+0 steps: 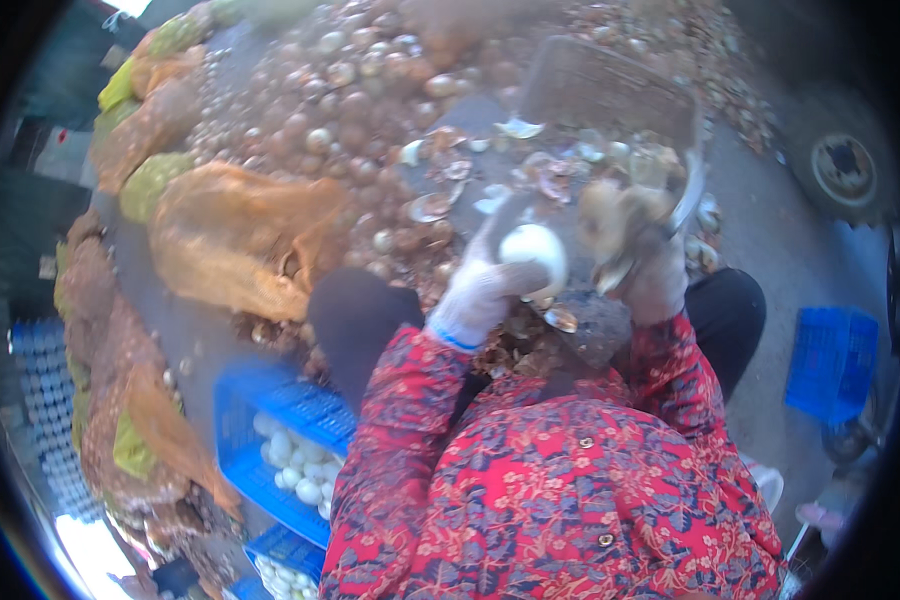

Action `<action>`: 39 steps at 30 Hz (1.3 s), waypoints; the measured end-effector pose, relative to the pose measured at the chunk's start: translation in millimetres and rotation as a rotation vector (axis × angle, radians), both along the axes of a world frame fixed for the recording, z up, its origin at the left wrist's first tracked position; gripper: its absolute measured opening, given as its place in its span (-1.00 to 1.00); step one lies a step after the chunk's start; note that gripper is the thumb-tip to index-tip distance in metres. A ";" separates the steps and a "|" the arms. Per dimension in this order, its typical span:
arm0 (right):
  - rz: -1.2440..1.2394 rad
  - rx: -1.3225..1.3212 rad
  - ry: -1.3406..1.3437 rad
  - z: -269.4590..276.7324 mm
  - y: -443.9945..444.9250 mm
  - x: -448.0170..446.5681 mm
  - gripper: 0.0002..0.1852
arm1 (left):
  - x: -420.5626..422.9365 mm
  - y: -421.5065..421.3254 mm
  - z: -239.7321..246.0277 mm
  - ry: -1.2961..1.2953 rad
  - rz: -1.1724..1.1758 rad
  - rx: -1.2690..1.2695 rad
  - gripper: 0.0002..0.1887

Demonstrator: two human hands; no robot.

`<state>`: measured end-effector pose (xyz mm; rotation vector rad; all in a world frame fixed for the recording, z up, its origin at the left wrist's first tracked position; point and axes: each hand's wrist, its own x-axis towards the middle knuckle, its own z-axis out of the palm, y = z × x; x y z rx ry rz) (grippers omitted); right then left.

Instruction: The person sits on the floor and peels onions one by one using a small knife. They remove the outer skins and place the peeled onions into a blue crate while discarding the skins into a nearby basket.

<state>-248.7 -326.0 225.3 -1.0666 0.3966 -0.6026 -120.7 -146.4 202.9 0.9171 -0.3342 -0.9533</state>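
Observation:
My left hand (474, 289), in a white knit glove with a blue cuff edge, grips a peeled white onion (534, 259) between thumb and fingers. Close by on the right is my right hand (649, 274), its glove brown and blurred by motion. A pale sliver (612, 279) shows at its lower fingers; blade or onion skin, I cannot tell which. Onion skins (544, 176) and cut pieces lie scattered on the dark floor beyond both hands. More peelings (529, 349) are heaped between my knees.
A large pile of unpeeled onions (345, 97) spreads ahead. Orange mesh sacks (229, 232) lie left. A blue plastic crate (232, 450) at my left holds peeled onions (304, 465); another crate (266, 547) sits behind. A shallow grey container (607, 86) stands ahead; a blue crate (829, 364) and wheel (844, 171) are right.

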 end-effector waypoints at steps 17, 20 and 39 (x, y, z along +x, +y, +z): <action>0.054 -0.715 0.716 3.6 -32.5 -7.8 -0.46 | 11.4 307.5 81.5 -0.749 0.865 1.136 -0.40; 0.130 -0.752 0.666 1.0 -24.7 -0.7 -0.48 | -16.7 383.6 82.6 -0.726 0.231 2.167 -0.38; 0.145 -1.075 0.753 -44.4 -5.4 1.2 -0.68 | 20.9 340.7 -47.8 -0.704 0.103 1.816 -0.66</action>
